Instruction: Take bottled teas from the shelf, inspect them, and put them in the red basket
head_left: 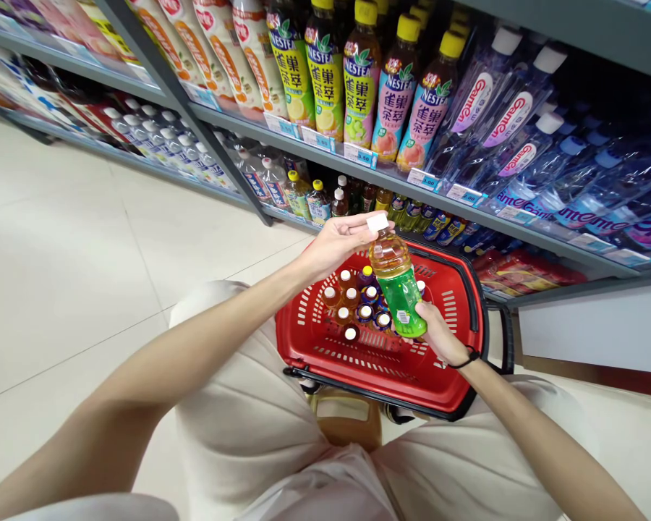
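Observation:
Both hands hold one small bottle [395,278] of amber drink with a green label and a white cap, upright above the red basket [456,394]. My left hand [341,242] is closed with its fingers pinching the bottle's cap and neck. My right hand [432,331] grips the bottle's base from below; a black band sits on that wrist. In the basket, just under the bottle, stand several small bottles [355,307] with white and blue caps.
Shelves [325,141] of drinks run along the top and right: tall Nestea bottles [358,79], Ganten water bottles [521,123], small bottles on the lower shelf. A pale tiled floor [76,239] lies to the left. The basket sits on the floor in front of my knees.

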A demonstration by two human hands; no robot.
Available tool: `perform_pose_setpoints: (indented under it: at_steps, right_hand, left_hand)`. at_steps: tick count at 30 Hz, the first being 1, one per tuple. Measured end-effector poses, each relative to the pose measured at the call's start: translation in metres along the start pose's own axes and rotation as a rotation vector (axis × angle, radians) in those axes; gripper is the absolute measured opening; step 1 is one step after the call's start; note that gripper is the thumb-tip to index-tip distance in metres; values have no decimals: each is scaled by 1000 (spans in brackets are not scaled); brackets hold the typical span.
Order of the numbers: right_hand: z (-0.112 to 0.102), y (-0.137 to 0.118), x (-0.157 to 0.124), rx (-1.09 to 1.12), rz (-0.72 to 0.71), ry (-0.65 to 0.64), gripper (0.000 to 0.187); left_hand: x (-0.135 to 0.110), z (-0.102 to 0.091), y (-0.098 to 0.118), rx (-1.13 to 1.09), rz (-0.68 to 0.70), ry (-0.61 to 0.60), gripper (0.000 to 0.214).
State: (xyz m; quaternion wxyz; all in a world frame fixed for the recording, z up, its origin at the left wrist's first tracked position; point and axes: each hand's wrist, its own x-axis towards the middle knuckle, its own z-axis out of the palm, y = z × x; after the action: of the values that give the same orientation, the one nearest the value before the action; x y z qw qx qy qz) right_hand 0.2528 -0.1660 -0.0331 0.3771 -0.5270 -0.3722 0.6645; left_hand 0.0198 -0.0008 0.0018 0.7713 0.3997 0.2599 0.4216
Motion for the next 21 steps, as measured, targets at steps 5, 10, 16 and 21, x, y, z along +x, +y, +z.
perform_pose_setpoints:
  at_steps: [5, 10, 16, 21]
  right_hand:
    - [3, -9, 1, 133, 127, -103, 62]
    - [2, -15, 4, 288, 256, -292, 77]
    - [-5, -10, 4, 273, 347, -387, 86]
    - [-7, -8, 6, 281, 364, -454, 89]
  left_hand:
    - [1, 0, 0, 32, -7, 44, 60]
    - [-3, 4, 4, 227, 29, 131, 52]
    - [-7, 7, 8, 286, 52, 145, 49]
    - [-7, 8, 8, 298, 75, 155, 48]
